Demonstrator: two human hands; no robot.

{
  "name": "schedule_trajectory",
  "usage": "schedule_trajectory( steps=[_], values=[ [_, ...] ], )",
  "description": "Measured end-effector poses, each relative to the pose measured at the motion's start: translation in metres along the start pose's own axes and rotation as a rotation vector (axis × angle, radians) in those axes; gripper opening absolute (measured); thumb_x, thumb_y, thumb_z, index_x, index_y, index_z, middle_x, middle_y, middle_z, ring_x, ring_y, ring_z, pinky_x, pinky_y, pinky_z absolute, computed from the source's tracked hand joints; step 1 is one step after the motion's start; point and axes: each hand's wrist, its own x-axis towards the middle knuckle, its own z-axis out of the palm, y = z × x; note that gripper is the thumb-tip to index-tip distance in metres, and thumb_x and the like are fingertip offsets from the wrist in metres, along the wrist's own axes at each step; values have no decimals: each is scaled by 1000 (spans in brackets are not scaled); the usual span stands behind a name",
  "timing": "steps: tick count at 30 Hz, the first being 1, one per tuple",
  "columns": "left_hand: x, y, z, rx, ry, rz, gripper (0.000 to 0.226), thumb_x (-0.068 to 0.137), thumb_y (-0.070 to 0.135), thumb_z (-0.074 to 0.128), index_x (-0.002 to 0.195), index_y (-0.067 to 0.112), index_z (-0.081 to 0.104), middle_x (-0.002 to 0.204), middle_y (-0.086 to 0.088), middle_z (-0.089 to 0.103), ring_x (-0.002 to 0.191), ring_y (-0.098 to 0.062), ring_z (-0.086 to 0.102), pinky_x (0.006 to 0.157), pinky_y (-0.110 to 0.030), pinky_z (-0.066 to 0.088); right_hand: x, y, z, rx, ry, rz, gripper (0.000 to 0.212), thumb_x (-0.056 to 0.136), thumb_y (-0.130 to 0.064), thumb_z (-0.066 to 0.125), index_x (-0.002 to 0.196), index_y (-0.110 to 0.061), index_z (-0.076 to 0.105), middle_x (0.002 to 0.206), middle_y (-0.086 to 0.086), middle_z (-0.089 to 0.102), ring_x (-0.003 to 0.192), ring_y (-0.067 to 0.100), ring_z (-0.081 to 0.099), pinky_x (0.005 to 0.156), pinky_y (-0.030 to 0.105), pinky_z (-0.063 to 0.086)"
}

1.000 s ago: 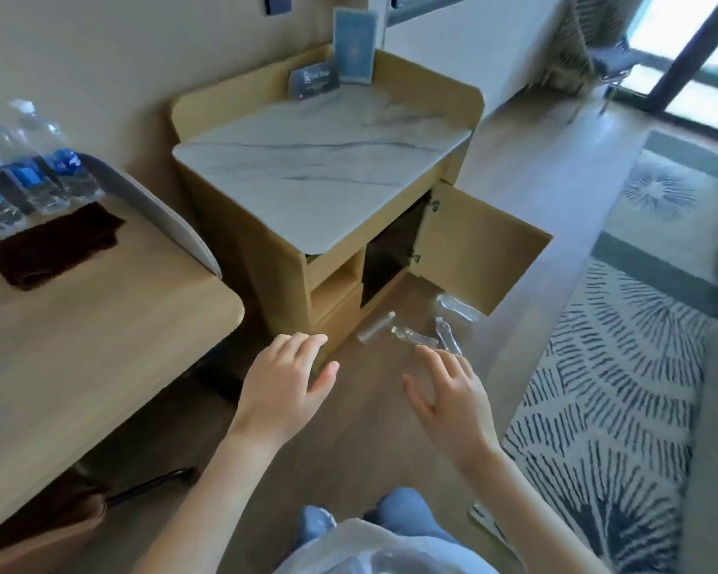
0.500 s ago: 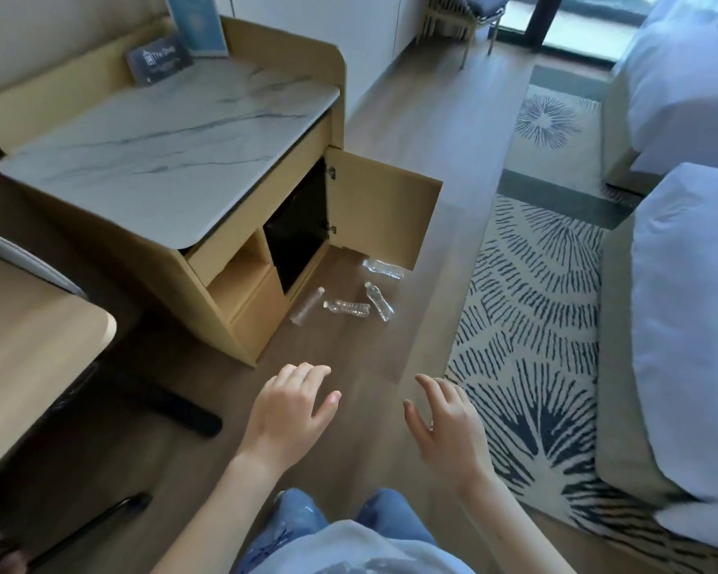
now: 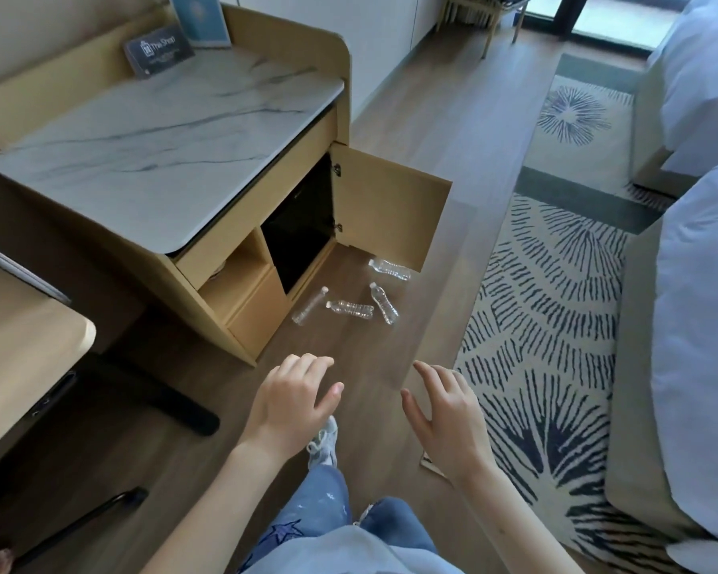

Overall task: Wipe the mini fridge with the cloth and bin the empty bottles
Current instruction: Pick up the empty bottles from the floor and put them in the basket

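Several clear empty bottles (image 3: 350, 308) lie on the wooden floor in front of a marble-topped cabinet (image 3: 162, 130). Its wooden door (image 3: 390, 209) stands open, showing the black front of the mini fridge (image 3: 299, 225) inside. My left hand (image 3: 295, 397) and my right hand (image 3: 444, 412) hover above the floor, well short of the bottles, fingers relaxed and spread, holding nothing. No cloth is in view.
A wooden desk (image 3: 21, 358) with a black foot (image 3: 175, 408) stands at the left. A patterned rug (image 3: 548, 325) and beds (image 3: 697, 325) fill the right. Two sign cards (image 3: 158, 51) stand at the back of the cabinet top. My shoe (image 3: 324, 445) steps forward.
The view has swung right and closer to the cabinet; the desk's water bottles and dark cloth have left the frame. Both hands stay raised and empty.
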Motion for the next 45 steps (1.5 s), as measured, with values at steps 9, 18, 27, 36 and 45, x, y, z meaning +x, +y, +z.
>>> schedule_trajectory(
  steps=[9, 18, 27, 36, 45],
  values=[
    [131, -57, 19, -39, -5, -28, 49, 91, 44, 41, 111, 10, 69, 101, -2, 70, 92, -24, 64, 77, -39, 55, 139, 16, 58, -8, -75, -32, 40, 89, -24, 74, 123, -4, 66, 110, 8, 70, 103, 29, 65, 86, 40, 53],
    [294, -140, 20, -30, -54, -20, 47, 90, 43, 42, 111, 11, 69, 101, -2, 70, 93, -24, 65, 76, -38, 53, 313, 33, 122, 5, -132, 41, 39, 90, -21, 72, 124, -4, 65, 112, 9, 69, 103, 32, 64, 88, 42, 53],
    [408, -204, 100, -59, -76, -100, 48, 90, 42, 41, 113, 10, 68, 103, -4, 70, 94, -26, 64, 76, -39, 54, 426, 90, 219, 21, -209, -23, 35, 90, -19, 71, 120, -2, 66, 111, 11, 70, 103, 34, 64, 88, 44, 53],
    [478, -324, 360, -101, -14, -225, 36, 91, 34, 55, 115, 10, 66, 106, -2, 68, 100, -27, 61, 82, -39, 50, 445, 245, 482, -2, -279, -190, 44, 93, -36, 51, 118, -3, 68, 107, 8, 71, 98, 34, 65, 82, 41, 54],
    [487, -467, 656, 31, -165, -255, 45, 96, 50, 39, 130, 26, 55, 129, 9, 58, 123, -16, 51, 92, -33, 46, 409, 403, 762, -70, -468, -193, 44, 91, -28, 71, 126, -3, 65, 117, 13, 69, 108, 38, 63, 89, 44, 51]
  ],
)
